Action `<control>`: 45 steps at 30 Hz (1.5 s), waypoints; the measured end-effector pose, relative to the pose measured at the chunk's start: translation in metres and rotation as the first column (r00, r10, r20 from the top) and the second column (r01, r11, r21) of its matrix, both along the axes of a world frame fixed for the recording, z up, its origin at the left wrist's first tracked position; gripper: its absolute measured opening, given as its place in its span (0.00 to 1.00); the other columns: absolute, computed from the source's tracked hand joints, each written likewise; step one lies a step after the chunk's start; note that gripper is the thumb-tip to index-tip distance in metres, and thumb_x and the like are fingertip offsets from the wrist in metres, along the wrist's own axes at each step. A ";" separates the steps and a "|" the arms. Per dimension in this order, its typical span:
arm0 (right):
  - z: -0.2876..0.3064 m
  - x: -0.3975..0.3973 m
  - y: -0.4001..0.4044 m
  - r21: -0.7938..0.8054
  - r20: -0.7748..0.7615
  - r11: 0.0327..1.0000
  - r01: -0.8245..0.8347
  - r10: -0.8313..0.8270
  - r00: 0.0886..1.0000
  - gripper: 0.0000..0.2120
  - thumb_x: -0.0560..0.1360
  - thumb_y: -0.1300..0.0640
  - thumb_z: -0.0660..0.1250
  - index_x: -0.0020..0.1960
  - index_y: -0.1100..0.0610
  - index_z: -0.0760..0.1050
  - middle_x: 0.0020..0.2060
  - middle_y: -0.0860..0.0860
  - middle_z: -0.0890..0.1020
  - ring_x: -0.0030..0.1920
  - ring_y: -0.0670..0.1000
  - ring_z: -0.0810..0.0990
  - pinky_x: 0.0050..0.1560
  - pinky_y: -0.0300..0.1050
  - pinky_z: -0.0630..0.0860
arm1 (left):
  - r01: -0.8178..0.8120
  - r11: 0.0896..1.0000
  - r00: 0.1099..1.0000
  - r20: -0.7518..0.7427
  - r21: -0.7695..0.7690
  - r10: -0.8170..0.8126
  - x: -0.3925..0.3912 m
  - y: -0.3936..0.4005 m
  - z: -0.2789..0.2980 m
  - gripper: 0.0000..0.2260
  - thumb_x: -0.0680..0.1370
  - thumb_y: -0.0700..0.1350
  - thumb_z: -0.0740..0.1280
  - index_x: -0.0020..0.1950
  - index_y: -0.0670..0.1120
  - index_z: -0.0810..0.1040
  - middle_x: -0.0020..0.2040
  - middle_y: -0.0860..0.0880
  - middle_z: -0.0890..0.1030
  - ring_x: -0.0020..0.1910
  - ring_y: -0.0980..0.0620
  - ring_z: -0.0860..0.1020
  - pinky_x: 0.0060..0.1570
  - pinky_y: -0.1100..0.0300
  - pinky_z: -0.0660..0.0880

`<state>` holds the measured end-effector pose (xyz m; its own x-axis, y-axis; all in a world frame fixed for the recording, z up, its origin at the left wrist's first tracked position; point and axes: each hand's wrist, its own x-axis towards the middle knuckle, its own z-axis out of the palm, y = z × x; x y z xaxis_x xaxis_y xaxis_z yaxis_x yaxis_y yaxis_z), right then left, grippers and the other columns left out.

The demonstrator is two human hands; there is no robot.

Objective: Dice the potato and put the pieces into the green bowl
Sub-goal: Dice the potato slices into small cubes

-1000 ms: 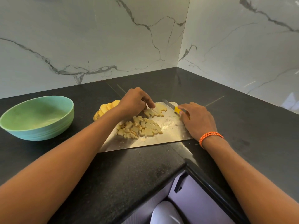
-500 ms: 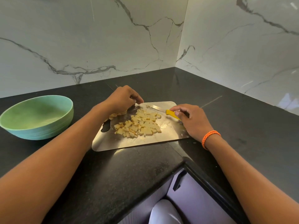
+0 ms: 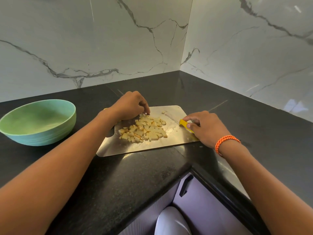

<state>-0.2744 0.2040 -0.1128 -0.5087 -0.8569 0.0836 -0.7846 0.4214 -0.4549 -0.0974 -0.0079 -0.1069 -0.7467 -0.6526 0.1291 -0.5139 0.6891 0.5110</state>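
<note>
Dozens of diced potato pieces (image 3: 144, 128) sit heaped in the middle of the steel cutting board (image 3: 152, 146), none of them in the green bowl (image 3: 38, 122) yet, which waits empty well off to the left on the black countertop (image 3: 254, 126). One stray crumb (image 3: 163, 112) lies apart near the board's far edge.

Left hand (image 3: 130, 106) is up at the far-left corner of the heap, fingers curled down, tips touching the nearest cubes; whether it actually pinches one or hides uncut slices underneath, I cannot tell from here. Right hand (image 3: 205, 128) rests at the board's right edge, thumb and forefinger pinching the yellow knife handle (image 3: 185, 124). The blade itself is lost against the shiny steel. An orange braided bracelet (image 3: 226, 143) rides on that wrist.

Now, how will these pieces handle? They look light, small and firm, with wet-cut faces, so likely a bit slick and prone to scatter if picked one by one. Pinching singles would be slow. The better bet, to my eye, is either cupping a handful from the sides of the pile, or lifting the thin board by its near-left edge and its right edge, tilting it over the bowl's rim and sweeping the heap off. The board looks stiff but slippery, so a steep tilt could send cubes skidding onto the counter.
</note>
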 end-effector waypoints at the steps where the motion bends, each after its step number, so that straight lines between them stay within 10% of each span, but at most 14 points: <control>1: 0.002 0.006 0.001 0.024 -0.014 0.999 0.021 -0.021 1.000 0.15 0.82 0.51 0.67 0.67 0.43 0.79 0.67 0.52 0.79 0.62 0.56 0.79 0.65 0.52 0.77 | 0.001 1.000 1.000 -0.003 -0.001 -0.001 0.000 0.000 0.001 0.16 0.82 0.33 0.63 0.50 0.48 0.89 0.37 0.58 0.81 0.33 0.56 0.78 0.33 0.67 0.70; 12: -0.012 0.055 -0.008 -0.043 0.036 0.999 0.009 -0.008 0.999 0.16 0.82 0.57 0.65 0.67 0.45 0.80 0.67 0.48 0.80 0.64 0.55 0.78 0.65 0.49 0.76 | -0.027 0.999 0.999 0.023 -0.036 0.028 0.003 -0.007 -0.001 0.18 0.81 0.33 0.63 0.45 0.50 0.89 0.47 0.52 0.86 0.33 0.55 0.78 0.30 0.69 0.69; 22: -0.013 0.054 -0.024 -0.182 0.265 0.974 -0.137 0.183 0.947 0.14 0.83 0.56 0.65 0.66 0.46 0.81 0.67 0.45 0.80 0.67 0.49 0.75 0.61 0.39 0.69 | -0.018 0.999 0.999 -0.034 0.035 0.019 0.018 -0.022 0.006 0.16 0.78 0.32 0.66 0.41 0.48 0.89 0.38 0.52 0.87 0.41 0.55 0.85 0.49 0.56 0.84; 30: -0.017 0.049 -0.019 -0.282 0.286 0.950 -0.133 0.216 0.933 0.13 0.83 0.55 0.67 0.64 0.45 0.83 0.65 0.44 0.81 0.61 0.49 0.79 0.55 0.34 0.71 | 0.322 0.903 0.947 -0.081 0.286 -0.312 0.026 -0.010 0.022 0.07 0.80 0.47 0.74 0.55 0.48 0.89 0.53 0.54 0.88 0.56 0.55 0.83 0.59 0.61 0.75; 39: -0.016 0.030 0.000 -0.324 0.342 0.940 -0.105 0.220 0.914 0.12 0.82 0.56 0.67 0.60 0.46 0.84 0.62 0.44 0.82 0.61 0.46 0.76 0.52 0.31 0.69 | 0.211 0.973 0.974 0.060 0.096 -0.217 0.036 -0.025 0.019 0.02 0.76 0.47 0.79 0.46 0.54 0.90 0.43 0.57 0.87 0.48 0.53 0.84 0.63 0.45 0.80; 45: -0.011 0.024 -0.014 -0.366 0.209 0.929 -0.054 0.138 0.968 0.12 0.83 0.57 0.67 0.61 0.46 0.84 0.57 0.45 0.83 0.52 0.46 0.79 0.49 0.34 0.74 | 0.220 0.966 0.973 0.032 0.136 -0.227 0.043 -0.022 0.035 0.05 0.80 0.42 0.74 0.53 0.48 0.89 0.46 0.55 0.89 0.50 0.56 0.86 0.62 0.55 0.78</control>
